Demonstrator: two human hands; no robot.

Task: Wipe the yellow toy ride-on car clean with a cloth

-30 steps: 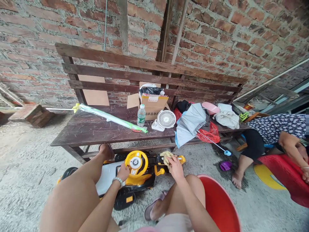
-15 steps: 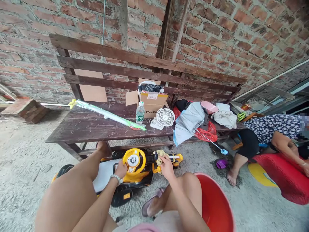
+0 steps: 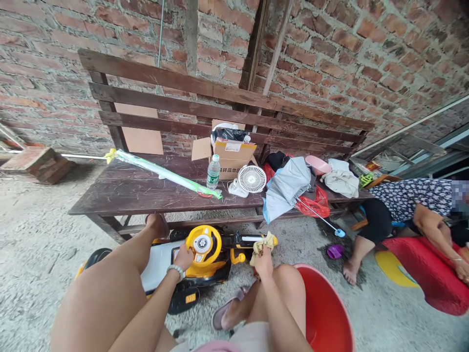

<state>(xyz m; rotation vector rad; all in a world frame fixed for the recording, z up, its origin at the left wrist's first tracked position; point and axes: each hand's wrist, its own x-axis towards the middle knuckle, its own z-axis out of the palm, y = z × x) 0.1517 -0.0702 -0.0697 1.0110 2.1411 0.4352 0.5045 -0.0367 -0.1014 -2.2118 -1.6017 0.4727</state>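
A yellow-and-black toy ride-on car [image 3: 205, 264] with a white body panel stands on the concrete floor between my legs. My left hand [image 3: 183, 257] grips the car just left of its yellow steering wheel [image 3: 203, 246]. My right hand [image 3: 263, 262] is closed on a crumpled yellowish cloth [image 3: 261, 247]. That hand sits just in front of the car's yellow-and-black front end [image 3: 252, 239], and the cloth looks lifted slightly off it. Part of the car's underside is hidden by my left leg.
A large red plastic basin [image 3: 326, 313] stands by my right leg. Behind the car is a dark wooden bench [image 3: 146, 205] holding a cardboard box, water bottle, small white fan, and grey umbrella. A seated person [image 3: 406, 205] is at the right, by a red mat.
My right hand has lifted the cloth up and away from the car's front end, and the cloth has bunched differently. My left hand stays on the car.
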